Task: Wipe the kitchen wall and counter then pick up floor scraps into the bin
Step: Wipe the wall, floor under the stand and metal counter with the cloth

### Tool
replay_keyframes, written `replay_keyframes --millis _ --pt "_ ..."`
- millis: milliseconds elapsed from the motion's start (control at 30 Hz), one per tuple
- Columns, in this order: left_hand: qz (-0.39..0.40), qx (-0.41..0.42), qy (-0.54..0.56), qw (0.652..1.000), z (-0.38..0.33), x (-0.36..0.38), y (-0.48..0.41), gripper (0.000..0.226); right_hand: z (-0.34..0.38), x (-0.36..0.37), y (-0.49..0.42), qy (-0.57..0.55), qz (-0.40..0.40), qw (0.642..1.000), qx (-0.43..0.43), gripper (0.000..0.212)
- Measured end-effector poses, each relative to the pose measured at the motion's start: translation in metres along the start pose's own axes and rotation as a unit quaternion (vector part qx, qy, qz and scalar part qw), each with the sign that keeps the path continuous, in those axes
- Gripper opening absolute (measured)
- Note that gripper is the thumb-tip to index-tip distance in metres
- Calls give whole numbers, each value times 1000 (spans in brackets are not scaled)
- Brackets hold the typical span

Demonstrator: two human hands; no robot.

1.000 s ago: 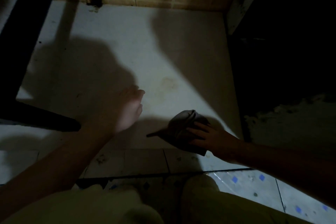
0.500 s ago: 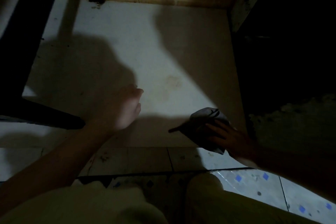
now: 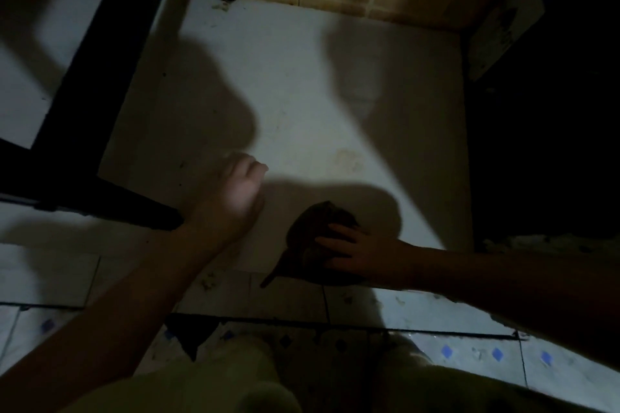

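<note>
Where the right hand (image 3: 355, 253) lies: on the dark cloth (image 3: 315, 221), fingers laid flat across it and pressed down; no curl round the cloth is seen.
Cloth position: on the white counter (image 3: 302, 84), near the front edge, with one tail trailed over the tiled lip.
Left hand (image 3: 236, 191): rested on the counter just beside the cloth; it is blurred, so whether it is open or closed cannot be told.
Risk, grip: the cloth is judged liable to slip from under flat fingers on a fast stroke.
Risk, edge: crumbs (image 3: 208, 280) at the lip may be swept onto the floor (image 3: 486, 355), adding to the scraps.
Risk, coverage: the yellowish stain (image 3: 347, 157) lies beyond the cloth and may be missed in the dim light.
</note>
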State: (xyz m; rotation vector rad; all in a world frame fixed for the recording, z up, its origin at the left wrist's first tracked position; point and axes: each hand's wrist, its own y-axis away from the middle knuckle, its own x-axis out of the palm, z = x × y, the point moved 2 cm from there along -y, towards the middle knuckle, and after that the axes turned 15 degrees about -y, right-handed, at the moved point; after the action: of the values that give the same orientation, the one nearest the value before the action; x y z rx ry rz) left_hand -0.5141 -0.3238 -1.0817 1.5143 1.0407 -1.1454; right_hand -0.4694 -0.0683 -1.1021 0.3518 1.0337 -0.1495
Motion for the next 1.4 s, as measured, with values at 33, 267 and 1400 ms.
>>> replay_keyframes --millis 33,267,1400 --pt "0 1 -5 1000 -1 -2 6 48 -1 -1 -4 10 -11 1000 -10 43" --pt "11 -62 -46 997 -13 13 45 31 -2 11 -15 31 -44 999 3 49" --pt "49 -486 -115 865 129 -71 343 43 234 -48 -284 -57 138 979 -141 52"
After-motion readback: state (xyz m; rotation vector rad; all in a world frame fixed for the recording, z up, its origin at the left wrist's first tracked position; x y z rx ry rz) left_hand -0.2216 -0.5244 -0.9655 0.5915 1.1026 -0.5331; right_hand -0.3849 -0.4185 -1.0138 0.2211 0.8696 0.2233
